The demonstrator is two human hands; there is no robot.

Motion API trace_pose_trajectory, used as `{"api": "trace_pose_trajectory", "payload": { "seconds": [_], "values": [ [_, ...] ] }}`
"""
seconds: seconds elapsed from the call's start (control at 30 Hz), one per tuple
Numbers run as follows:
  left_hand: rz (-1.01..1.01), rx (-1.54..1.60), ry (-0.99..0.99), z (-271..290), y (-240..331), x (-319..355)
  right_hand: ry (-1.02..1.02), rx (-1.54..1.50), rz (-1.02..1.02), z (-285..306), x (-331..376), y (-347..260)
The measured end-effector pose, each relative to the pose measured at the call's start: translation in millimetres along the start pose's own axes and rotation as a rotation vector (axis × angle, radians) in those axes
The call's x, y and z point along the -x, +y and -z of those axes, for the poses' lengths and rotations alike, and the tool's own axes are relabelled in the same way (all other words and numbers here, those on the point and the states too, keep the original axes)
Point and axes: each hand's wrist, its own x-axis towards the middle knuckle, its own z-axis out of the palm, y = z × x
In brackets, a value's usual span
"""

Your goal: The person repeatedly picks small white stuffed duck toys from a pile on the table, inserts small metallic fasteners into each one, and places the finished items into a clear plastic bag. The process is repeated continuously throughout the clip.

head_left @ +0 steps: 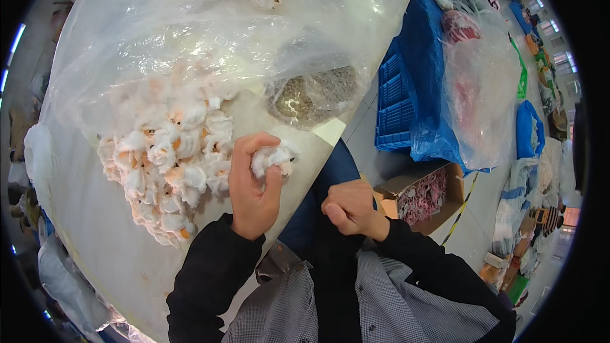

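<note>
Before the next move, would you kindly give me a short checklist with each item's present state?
1. Left hand has the white fluffy piece in its grip: ok.
2. Right hand empty: cannot tell; it is curled, its palm hidden.
3. Fluffy pile near the left hand: ok, just beside it.
4. Pile fully uncovered: not ok; clear plastic sheeting overlies its far part.
5. Clear bag's contents identifiable: cannot tell.

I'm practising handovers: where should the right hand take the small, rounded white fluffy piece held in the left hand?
Probably pinch the white fluffy piece by its right end, the right hand coming from the right: the left hand curls around its left side, leaving that end exposed.
</note>
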Motion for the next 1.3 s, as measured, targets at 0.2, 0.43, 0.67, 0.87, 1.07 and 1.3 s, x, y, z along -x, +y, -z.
{"api": "trace_pose_trajectory", "payload": {
  "seconds": [0.2,0.43,0.67,0.87,1.07,1.3],
  "values": [
    [0.005,0.040,-0.122,1.7,4.3,3.1,0.074,0.101,-0.247,-10.8,-53.2,-29.9],
    [-0.072,0.033,-0.217,6.0,7.5,-4.4,-0.073,0.009,-0.264,2.2,-63.3,-28.9],
    [-0.097,-0.136,-0.311,5.0,7.9,-5.8,-0.059,0.031,-0.218,12.1,-63.1,-31.5],
    [-0.077,-0.272,-0.316,2.9,8.9,-0.4,-0.016,0.329,0.011,6.1,-57.8,-15.5],
    [-0.056,-0.271,-0.272,2.0,7.9,0.2,-0.033,0.394,0.032,4.4,-63.0,-16.7],
    [-0.027,-0.264,-0.189,-1.4,8.3,2.7,-0.034,0.413,0.050,1.4,-68.1,-14.4]
  ]
}}
